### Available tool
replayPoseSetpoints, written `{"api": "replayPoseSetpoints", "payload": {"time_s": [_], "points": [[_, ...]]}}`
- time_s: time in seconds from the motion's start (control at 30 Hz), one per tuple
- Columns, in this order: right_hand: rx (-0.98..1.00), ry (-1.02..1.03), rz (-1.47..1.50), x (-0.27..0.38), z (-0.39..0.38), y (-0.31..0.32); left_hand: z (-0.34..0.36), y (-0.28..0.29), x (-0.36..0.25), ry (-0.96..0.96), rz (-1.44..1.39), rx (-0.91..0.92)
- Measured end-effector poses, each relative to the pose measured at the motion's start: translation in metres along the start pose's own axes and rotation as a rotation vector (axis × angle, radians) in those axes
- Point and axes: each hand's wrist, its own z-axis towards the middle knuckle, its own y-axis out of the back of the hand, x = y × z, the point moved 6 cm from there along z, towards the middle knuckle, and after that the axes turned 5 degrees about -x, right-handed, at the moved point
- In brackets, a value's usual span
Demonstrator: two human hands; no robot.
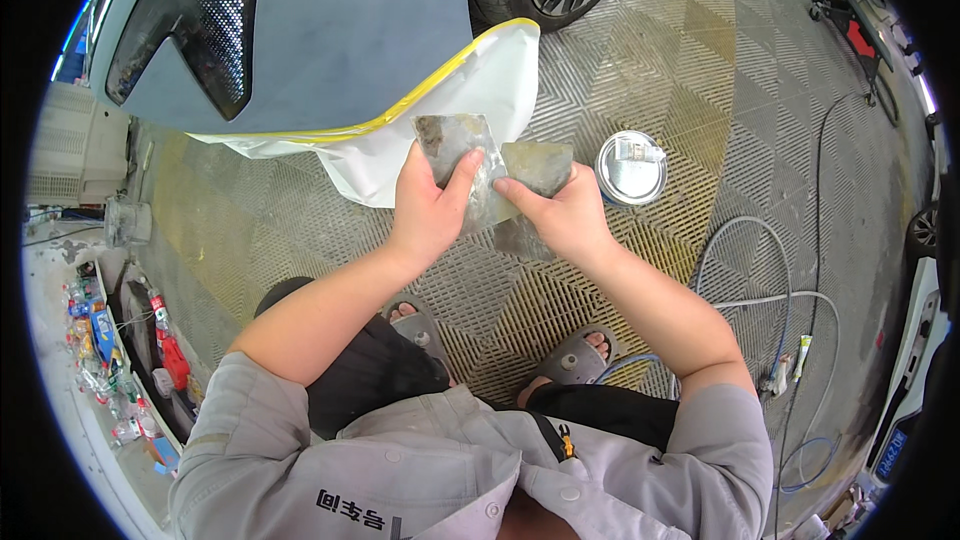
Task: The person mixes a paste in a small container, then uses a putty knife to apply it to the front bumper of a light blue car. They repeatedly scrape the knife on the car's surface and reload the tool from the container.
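Beside the taped-up car, left hand is clamped on a smeared plate, right hand on a darker plate, side by side. Loosen a thumb and imo one could drop onto the grid floor.

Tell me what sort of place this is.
Likely a car body repair or paint shop: a dull blue-grey car panel is edged with yellow tape and white sheeting, and a round can stands nearby.
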Motion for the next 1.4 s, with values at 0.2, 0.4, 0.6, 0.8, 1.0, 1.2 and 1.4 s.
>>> {"api": "replayPoseSetpoints", "payload": {"time_s": [0.2, 0.4, 0.6, 0.8, 1.0, 1.2, 1.4], "points": [[0.131, -0.068, 0.005, -0.001, 0.002, -0.001, -0.002, 0.002, -0.003, -0.02, 0.033, 0.035], [0.316, -0.107, -0.115, -0.015, 0.0, -0.004, -0.005, -0.002, 0.002, 0.021, 0.121, 0.159], [0.471, -0.271, -0.118, -0.032, 0.0, -0.009, 0.0, -0.002, 0.001, 0.015, 0.228, 0.179], [0.139, -0.032, -0.098, -0.009, 0.006, -0.003, 0.008, 0.0, 0.001, -0.034, 0.162, 0.065], [0.444, -0.174, -0.185, -0.022, 0.002, 0.003, -0.005, -0.008, 0.004, -0.032, 0.152, 0.209], [0.247, -0.119, -0.209, -0.029, -0.003, 0.008, -0.007, -0.003, 0.0, -0.081, 0.356, 0.122], [0.567, 0.061, -0.411, -0.038, -0.006, -0.006, -0.008, -0.01, -0.015, -0.11, 0.285, 0.197]]}}
